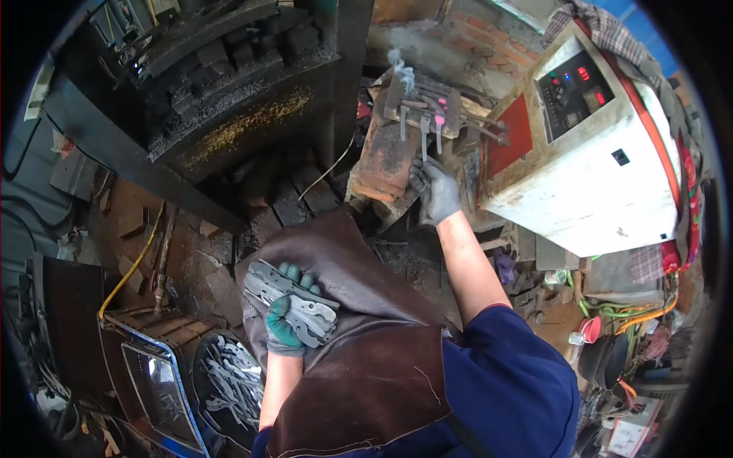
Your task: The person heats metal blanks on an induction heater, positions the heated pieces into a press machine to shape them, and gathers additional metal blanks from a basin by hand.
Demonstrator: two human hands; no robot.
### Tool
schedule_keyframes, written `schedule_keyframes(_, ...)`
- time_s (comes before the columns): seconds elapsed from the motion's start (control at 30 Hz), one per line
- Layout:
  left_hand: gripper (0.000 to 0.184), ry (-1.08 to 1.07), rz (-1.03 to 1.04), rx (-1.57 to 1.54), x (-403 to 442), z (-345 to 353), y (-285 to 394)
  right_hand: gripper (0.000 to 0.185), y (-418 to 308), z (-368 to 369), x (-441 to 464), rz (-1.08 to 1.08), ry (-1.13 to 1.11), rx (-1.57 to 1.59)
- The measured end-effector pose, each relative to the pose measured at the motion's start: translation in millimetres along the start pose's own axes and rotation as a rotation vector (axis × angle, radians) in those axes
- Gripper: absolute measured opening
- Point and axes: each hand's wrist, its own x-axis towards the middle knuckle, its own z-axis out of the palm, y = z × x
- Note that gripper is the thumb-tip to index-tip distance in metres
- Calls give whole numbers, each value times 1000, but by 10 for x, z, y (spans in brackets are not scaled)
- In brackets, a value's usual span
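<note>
Navy sleeve and brown leather apron occupy the near position; the apron extends forward over the lap. Left forearm: directed forward from the body, elbow bent. Left hand, in a green-and-grey glove: held above the lap, thumb across the top and fingers curled around the far edge. It is closed around a stack of flat metal pieces, which lies obliquely in the grip with holes and notched ends visible. Beside the left forearm stands a round dark container holding many loose metal strips.

Right forearm: extended forward and well apart from the left. Right hand, in a grey glove: reaching out at the end of the arm, back of the hand toward the camera, fingers bent forward. The fingertips are clamped on the near end of a metal strip; the strip's far end rests at the edge of the workstation.

Ahead of the right hand, a reddish block stands to the left of the strip. Adjacent strips project toward the operator; one, just to the right, has a glowing pink end. To the right stands a white cabinet with a lit control panel. Pale smoke hangs beyond the block.
</note>
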Motion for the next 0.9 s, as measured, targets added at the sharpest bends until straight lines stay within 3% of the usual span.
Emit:
schedule_keyframes(0.17, 71, 11, 15, 10, -16, -25, 15, 24, 62, 92, 322, 68, 73, 186)
schedule_keyframes(0.2, 72, 24, 9, 18, -20, -9, 13, 25, 65, 162, 272, 49, 78, 46)
schedule_keyframes(0.27, 74, 62, 27, 46, -34, 8, 9, 27, 0, 531, 129, 70, -84, -193)
schedule_keyframes(0.37, 70, 52, 11, 13, -56, 61, 55, 31, -44, 1725, -80, 3, -414, -419)
schedule_keyframes(0.43, 67, 42, -11, -29, -40, 22, 53, 38, 76, 2444, 51, -89, -714, -376)
schedule_keyframes(0.53, 67, 19, -18, -10, -35, 61, 82, 35, 115, 3368, 149, 215, -838, -278)
schedule_keyframes(0.57, 68, -26, -26, -62, -29, 39, 84, 25, 278, 3532, 421, 345, -952, -20)
schedule_keyframes(0.63, 61, -105, -21, -72, -73, 222, 160, 26, 430, 3395, 492, 19, -1065, -195)
schedule_keyframes(0.7, 52, -148, 26, -35, -89, 124, 169, 31, 485, 3080, 219, 405, -1290, 73)
schedule_keyframes(0.73, 61, -86, -9, -58, -86, 88, 180, 34, 522, 2937, 101, 615, -1367, 166)
schedule_keyframes(0.8, 59, -178, -1, -96, -24, -80, 114, 38, 656, 3056, -859, 350, -1420, -268)
schedule_keyframes(0.87, 50, -128, 23, -45, -80, 71, 140, 41, 742, 3347, -2111, -2, -1215, -683)
schedule_keyframes(0.9, 51, -143, 39, -38, -85, 69, 128, 39, 810, 3368, -2210, 33, -1275, -571)
